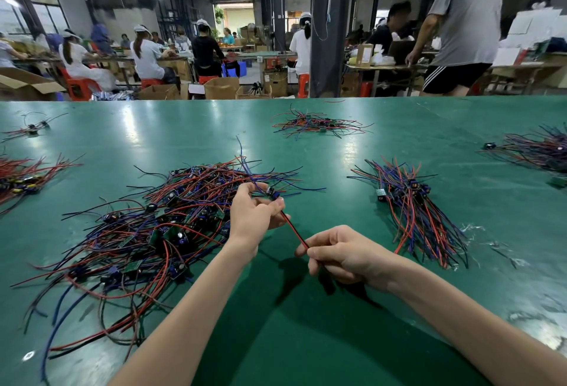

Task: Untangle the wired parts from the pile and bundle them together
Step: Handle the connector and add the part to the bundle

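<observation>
Two hands stretch one wired part (291,227) taut above the green surface (276,324), at the right edge of the tangled pile (147,226).

The pile of red, blue and black leads with small circuit boards sprawls to the left of the hands. A straightened bundle (411,207) lies apart to the right, and a smaller heap (316,124) sits farther back. More wire heaps lie at the left edge (21,176) and the right edge (537,149). Beyond the surface, workers sit on red stools (79,87) among cardboard boxes (221,87), and a dark pillar (329,32) stands centre. The left hand (253,216) is raised, its fingers curled round the part's component end. The right hand (340,255) is lower and nearer, pinching the red-and-black lead between thumb and curled fingers.
</observation>
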The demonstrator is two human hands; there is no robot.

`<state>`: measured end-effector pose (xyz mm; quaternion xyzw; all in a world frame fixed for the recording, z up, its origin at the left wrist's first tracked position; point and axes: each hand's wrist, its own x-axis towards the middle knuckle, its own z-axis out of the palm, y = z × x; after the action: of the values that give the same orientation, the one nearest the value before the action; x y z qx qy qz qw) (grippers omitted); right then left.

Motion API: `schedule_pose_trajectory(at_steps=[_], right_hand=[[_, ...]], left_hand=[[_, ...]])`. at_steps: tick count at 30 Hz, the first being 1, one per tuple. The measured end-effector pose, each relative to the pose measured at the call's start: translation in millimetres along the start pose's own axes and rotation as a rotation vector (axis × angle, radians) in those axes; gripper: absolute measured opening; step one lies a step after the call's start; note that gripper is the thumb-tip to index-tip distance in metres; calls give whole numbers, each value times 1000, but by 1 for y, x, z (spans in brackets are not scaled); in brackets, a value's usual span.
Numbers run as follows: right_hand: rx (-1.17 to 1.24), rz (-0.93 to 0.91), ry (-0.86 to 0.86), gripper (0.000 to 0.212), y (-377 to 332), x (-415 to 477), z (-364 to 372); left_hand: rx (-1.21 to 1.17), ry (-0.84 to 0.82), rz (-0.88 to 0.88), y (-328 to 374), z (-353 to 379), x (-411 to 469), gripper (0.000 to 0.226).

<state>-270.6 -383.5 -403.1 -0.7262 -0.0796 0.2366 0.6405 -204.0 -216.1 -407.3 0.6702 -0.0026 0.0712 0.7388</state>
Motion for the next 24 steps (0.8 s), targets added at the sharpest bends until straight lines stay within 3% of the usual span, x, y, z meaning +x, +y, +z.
schedule_pose_trajectory(at_steps=[24], right_hand=[[-46,8,-35,22,-3,-5,-2]], left_hand=[[-40,86,6,2,-5,4,31]])
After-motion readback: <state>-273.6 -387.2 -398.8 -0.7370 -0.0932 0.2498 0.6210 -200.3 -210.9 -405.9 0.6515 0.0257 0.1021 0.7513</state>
